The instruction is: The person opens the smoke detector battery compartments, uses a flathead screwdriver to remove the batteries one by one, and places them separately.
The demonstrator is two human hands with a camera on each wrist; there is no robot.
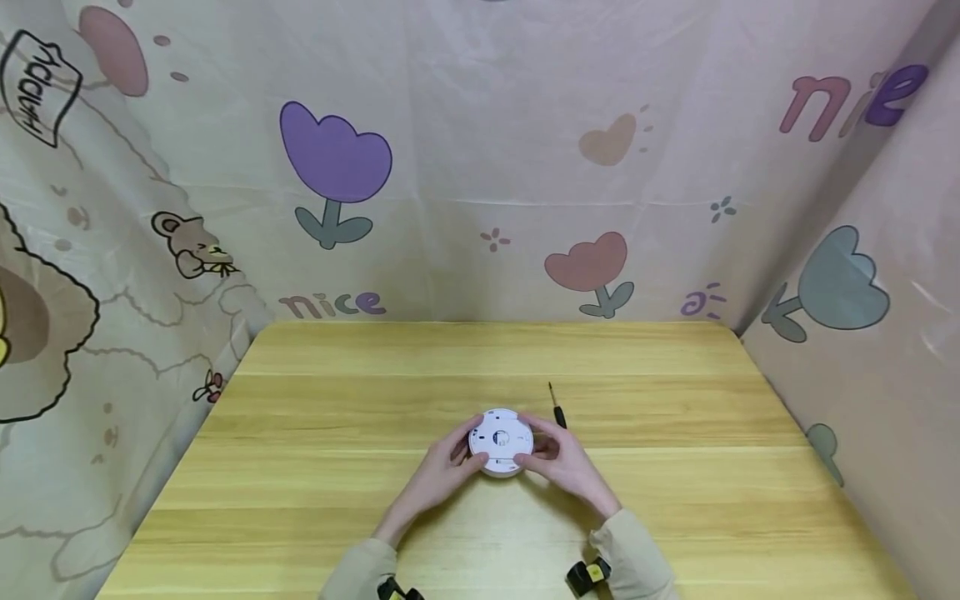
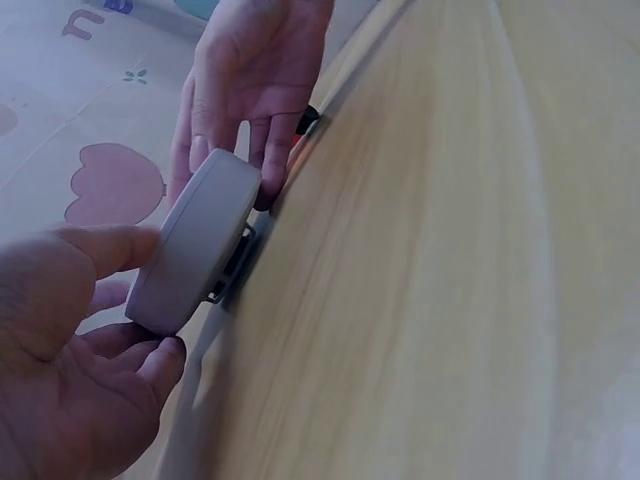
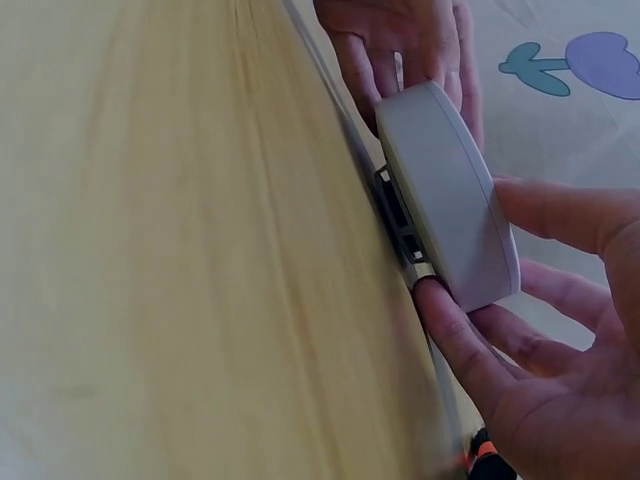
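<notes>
Device (image 1: 501, 440) between hands (image 1: 444, 472) (image 1: 567, 463), screwdriver (image 1: 559, 416) on table (image 1: 337, 417) behind, curtain (image 1: 465, 125) behind table

Tabletop (image 1: 322, 392): open wood left of the left hand (image 1: 447, 465), right of the right hand (image 1: 564, 460), and along the far edge.
Lane between the sleeves (image 1: 360, 568): open to the disc; black wrist units (image 1: 587, 577) jut in at the near end.
Obstacles: white disc (image 1: 500, 462), gripped between both hands; screwdriver (image 1: 559, 415), just beyond the right hand; printed cloth (image 1: 450, 125), behind and both sides.
</notes>
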